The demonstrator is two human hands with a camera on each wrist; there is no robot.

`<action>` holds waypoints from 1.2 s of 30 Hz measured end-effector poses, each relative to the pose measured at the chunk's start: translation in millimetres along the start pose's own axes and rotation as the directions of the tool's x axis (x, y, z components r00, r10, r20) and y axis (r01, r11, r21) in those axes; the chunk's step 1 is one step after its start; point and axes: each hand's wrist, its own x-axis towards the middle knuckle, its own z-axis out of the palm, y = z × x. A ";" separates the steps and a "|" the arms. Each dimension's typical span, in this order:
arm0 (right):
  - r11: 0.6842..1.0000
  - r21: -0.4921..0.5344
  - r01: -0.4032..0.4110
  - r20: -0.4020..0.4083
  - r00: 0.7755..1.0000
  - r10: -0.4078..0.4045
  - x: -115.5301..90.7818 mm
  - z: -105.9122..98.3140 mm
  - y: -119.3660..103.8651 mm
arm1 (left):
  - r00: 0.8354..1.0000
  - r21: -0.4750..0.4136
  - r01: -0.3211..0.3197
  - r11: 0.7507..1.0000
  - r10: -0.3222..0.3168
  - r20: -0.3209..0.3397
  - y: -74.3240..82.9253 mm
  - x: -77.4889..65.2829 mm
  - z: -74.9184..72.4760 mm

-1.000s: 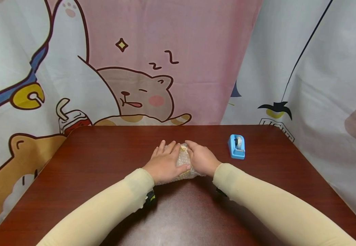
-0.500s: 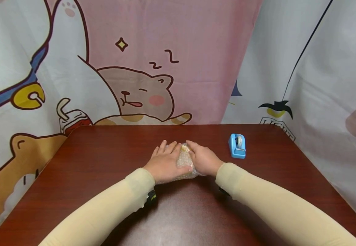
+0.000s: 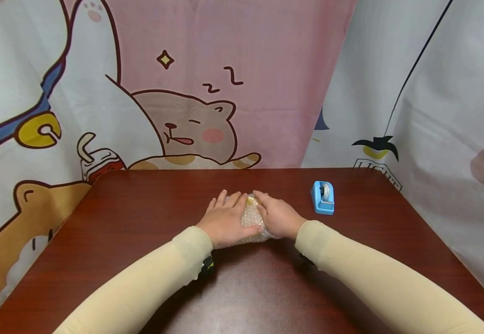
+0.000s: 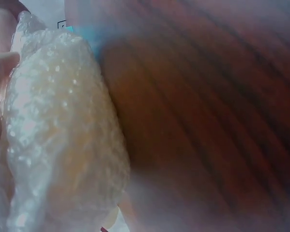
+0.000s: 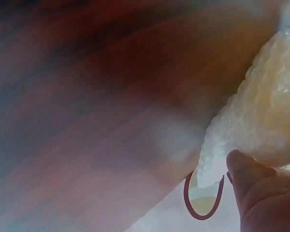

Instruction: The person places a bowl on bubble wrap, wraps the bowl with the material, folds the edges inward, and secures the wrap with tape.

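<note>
A bundle in clear bubble wrap (image 3: 251,216), with something yellowish showing through, lies on the dark red-brown table. My left hand (image 3: 226,223) rests over its left part, fingers straight and spread, thumb lying across the near top. At the other end my right hand (image 3: 281,216) holds the bundle's right side, its fingers reaching toward the far edge. The left wrist view shows the bumpy side of the bubble wrap (image 4: 67,125) close up. In the right wrist view a digit of the right hand (image 5: 266,193) presses against the wrap; the other fingers are hidden.
A light blue tape dispenser (image 3: 323,198) with a roll of tape stands right of the hands. Behind the table (image 3: 162,195) hangs a curtain (image 3: 275,83) printed with cartoon animals.
The right hand has shifted very slightly to the right along the bundle. The left hand stays nearly where it was, and the bundle remains in place.
</note>
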 end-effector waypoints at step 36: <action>0.999 -0.016 -0.044 -0.028 0.999 0.043 -12.3 -21.4 23.3 | 1.000 0.010 0.025 1.000 -0.025 0.006 1.0 2.4 1.2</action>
